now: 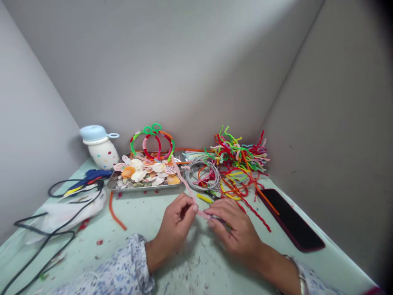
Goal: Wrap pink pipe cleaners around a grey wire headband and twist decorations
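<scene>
Sleeves: floral cuffs low in frame, both my wrists resting on table (144,213).
Left hand (176,221): fingers pinched closed on pink pipe cleaner (184,182).
Right hand (233,227): fingertips pinched closed on its near end, plus something dark I can't identify.
Pipe cleaner: runs from my fingers up over tray of shells (144,176).
Tip: I judge a short grip, hands close together, bends it cleanest.
Nearby: wire coil (204,174), phone (290,221).

Both hands, left (176,219) and right (235,227), meet fingertip to fingertip, pinching.
</scene>
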`<state>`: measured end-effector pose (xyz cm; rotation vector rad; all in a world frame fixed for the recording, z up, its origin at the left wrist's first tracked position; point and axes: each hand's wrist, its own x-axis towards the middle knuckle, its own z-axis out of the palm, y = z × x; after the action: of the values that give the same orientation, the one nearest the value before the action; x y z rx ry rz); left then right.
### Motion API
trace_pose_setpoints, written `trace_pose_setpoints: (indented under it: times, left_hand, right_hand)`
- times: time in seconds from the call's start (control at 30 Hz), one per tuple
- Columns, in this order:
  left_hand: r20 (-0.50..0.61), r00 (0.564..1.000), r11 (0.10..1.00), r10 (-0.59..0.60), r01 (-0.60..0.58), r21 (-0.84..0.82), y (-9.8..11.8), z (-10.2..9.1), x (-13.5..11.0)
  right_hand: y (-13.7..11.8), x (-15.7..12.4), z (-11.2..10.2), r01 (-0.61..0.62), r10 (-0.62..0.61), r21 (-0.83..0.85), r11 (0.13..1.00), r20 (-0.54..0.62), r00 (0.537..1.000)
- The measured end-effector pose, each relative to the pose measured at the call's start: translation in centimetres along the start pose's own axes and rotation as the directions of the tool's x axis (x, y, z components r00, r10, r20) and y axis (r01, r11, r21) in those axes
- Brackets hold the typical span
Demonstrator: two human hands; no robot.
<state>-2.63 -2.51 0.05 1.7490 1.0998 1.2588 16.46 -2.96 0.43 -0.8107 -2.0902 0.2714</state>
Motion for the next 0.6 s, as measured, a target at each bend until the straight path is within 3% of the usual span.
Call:
trace_pose_setpoints:
  times: [0.17, 0.47, 0.6]
  left_hand:
    - [0.037, 0.999, 0.996, -0.023, 0.019, 0.088, -0.5, 0.3, -0.3]
    - [0.082, 0.997, 0.99, 0.002, -0.014, 0.141, -0.6, 0.5, -0.2]
    - [0.092, 0.995, 0.993, -0.036, 0.025, 0.113, -0.5, 0.6, -0.3]
  right_hand:
    - [0.5, -1.1, 1.3, -0.062, 0.062, -0.025, 0.998, 0.016, 0.998]
    - [1.0, -1.4, 1.4, -0.125, 0.123, 0.017, 0.992, 0.106, 0.987]
    - [1.1, -1.4, 1.6, -0.127, 0.125, 0.017, 0.992, 0.083, 0.989]
